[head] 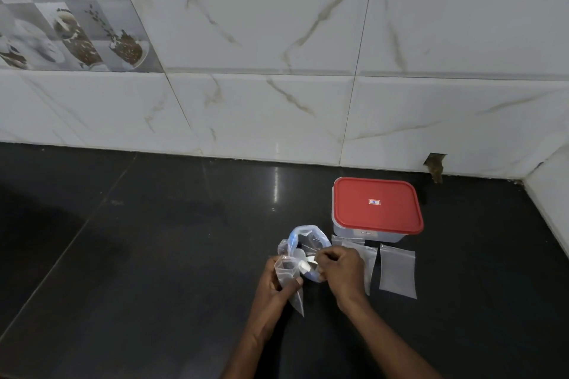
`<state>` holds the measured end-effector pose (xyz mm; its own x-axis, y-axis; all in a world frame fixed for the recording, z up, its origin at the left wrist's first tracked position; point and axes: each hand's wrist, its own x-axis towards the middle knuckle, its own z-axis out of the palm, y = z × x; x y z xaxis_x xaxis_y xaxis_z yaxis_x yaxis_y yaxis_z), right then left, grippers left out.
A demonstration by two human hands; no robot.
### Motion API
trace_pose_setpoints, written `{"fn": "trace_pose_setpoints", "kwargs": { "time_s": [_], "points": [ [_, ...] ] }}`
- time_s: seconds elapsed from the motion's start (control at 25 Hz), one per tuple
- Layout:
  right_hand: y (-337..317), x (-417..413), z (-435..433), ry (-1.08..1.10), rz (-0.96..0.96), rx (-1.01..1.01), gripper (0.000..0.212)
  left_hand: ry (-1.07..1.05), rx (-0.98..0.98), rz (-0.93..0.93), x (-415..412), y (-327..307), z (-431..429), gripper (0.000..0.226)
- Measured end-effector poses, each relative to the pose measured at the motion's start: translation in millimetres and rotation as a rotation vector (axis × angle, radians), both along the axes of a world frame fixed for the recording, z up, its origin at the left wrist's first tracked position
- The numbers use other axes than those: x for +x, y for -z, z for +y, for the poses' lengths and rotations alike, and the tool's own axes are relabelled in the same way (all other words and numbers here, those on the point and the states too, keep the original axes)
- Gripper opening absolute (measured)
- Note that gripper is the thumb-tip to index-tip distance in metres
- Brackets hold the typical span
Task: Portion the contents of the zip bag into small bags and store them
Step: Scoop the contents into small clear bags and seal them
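Wall: white marble-look tiles (277, 24) with brownish veins and thin grout lines.
Decorative tile (61, 9): at upper left, printed with cups and brown beans.
Surface: dark polished stone slab (123, 255), a faint seam running diagonally.
Light: a bright streak (275, 181) reflected on the slab.
Gap (435, 168): a rough hole at the wall's base.
Side wall (551, 194): white, meeting at the right corner.

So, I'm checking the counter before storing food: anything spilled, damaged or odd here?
No spill shows. The wall tile behind the red-lidded container has a ragged broken hole at its bottom edge, brown inside.
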<state>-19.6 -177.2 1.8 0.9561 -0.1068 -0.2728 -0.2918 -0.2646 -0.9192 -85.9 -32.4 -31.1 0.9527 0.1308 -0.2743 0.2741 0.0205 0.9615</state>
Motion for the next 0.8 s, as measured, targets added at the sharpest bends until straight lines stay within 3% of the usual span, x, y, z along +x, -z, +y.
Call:
{"fn": "trace_pose_setpoints", "kwargs": {
  "time_s": [0.12,0.28,0.48,0.6,0.8],
  "points": [
    [-7,5,-8,0.115,0.069,0.149,0.02,-0.039,0.004,-0.014,-2,5,2,0.043],
    [-14,1,-14,0.12,0.047,0.123,0.021,-0.1,0.062,-0.039,-4,10,5,0.05],
    [-38,-15,-16,-0.02,-0.207,0.071,0.02,-0.21,0.222,-0.12,-3,3,1,0.053],
    [-44,-32,-13,-0.18,-0.539,-0.152,0.013,-0.203,0.285,-0.177,-1,-3,-1,0.052],
    [-21,-53,-18,-0.576,-1.028,-0.774,0.011,-0.175,0.293,-0.234,1,-10,-5,0.059]
  ]
}}
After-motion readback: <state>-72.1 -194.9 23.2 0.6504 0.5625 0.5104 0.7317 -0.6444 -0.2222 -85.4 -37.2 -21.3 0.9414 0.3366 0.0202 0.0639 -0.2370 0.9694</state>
